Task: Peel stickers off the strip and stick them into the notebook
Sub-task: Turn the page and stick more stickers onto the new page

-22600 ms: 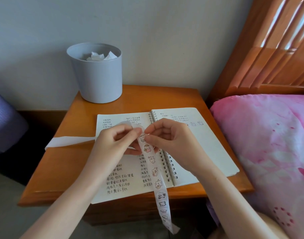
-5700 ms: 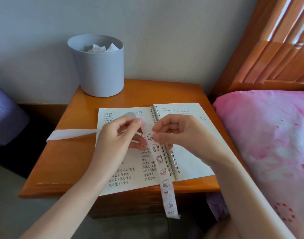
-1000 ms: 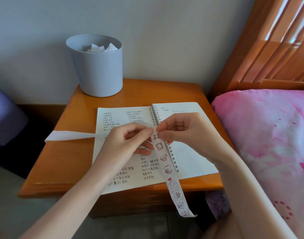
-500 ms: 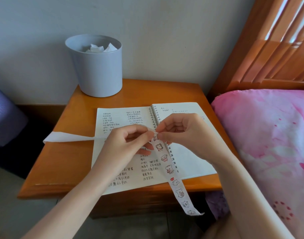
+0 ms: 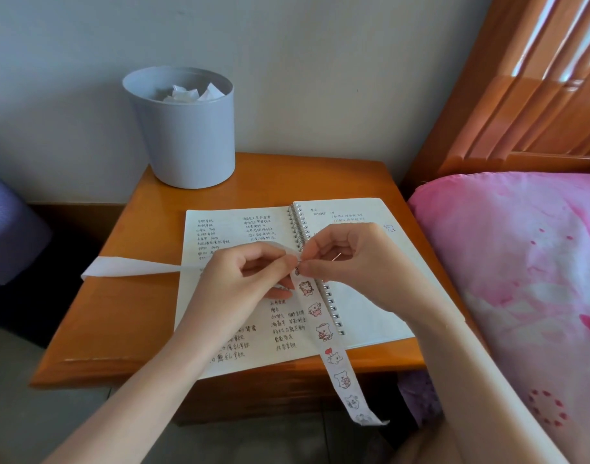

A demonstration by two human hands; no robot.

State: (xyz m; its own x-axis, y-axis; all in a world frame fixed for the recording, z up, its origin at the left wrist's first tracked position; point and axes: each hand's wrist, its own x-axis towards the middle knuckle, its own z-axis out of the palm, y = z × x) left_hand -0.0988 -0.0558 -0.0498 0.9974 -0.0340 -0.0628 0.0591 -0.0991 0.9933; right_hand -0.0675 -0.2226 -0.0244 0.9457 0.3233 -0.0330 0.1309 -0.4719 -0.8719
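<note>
An open spiral notebook (image 5: 367,313) lies on the wooden bedside table (image 5: 126,316), its left page full of handwriting. A long white sticker strip (image 5: 334,356) with small cartoon animals hangs from my hands over the table's front edge; its bare used end (image 5: 126,266) trails left across the table. My left hand (image 5: 243,286) pinches the strip above the notebook's spine. My right hand (image 5: 350,259) meets it fingertip to fingertip and pinches a small sticker at the strip's top. One small sticker (image 5: 389,228) sits on the right page.
A grey bin (image 5: 183,128) holding crumpled white paper stands at the table's back left against the wall. A bed with pink bedding (image 5: 521,279) and a wooden headboard (image 5: 528,95) borders the table on the right. A purple object (image 5: 5,229) lies at far left.
Over the last second the hanging strip end has swung slightly to the right. Both hands keep pinching at the same spot over the spine.
</note>
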